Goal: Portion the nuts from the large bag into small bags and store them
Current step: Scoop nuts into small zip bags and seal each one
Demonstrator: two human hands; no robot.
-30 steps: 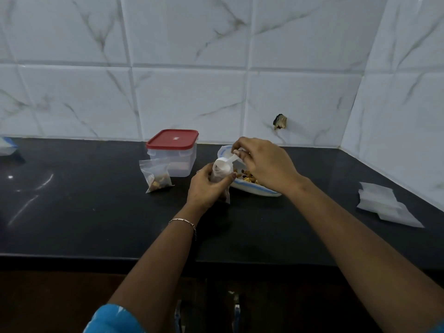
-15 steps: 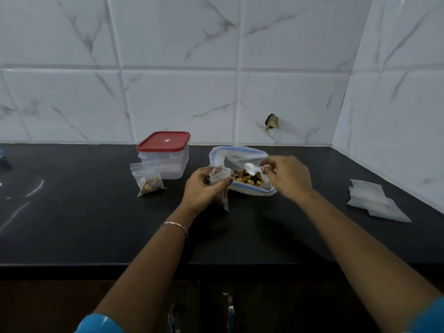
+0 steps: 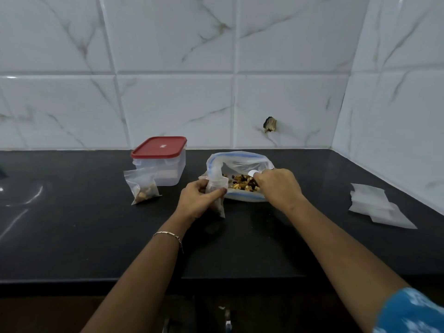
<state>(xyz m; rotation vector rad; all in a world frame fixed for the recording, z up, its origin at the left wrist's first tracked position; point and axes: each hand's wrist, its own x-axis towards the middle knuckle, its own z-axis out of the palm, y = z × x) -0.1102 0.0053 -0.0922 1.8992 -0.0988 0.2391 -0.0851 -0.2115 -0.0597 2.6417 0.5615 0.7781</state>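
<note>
- The left hand (image 3: 199,200) grips a small bag (image 3: 217,188) upright, toward the back edge of the desk (image 3: 72,236);
- the right hand (image 3: 278,186) pinches a white scoop (image 3: 252,173) among the nuts (image 3: 242,185) in the large bag (image 3: 240,162) beside it;
- a filled bag (image 3: 144,188) stands just before a red-lidded box (image 3: 159,159).

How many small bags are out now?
2. A small bag of nuts stands by the red-lidded container; another small bag is in the left hand. The white pile at right may hold more.
</note>
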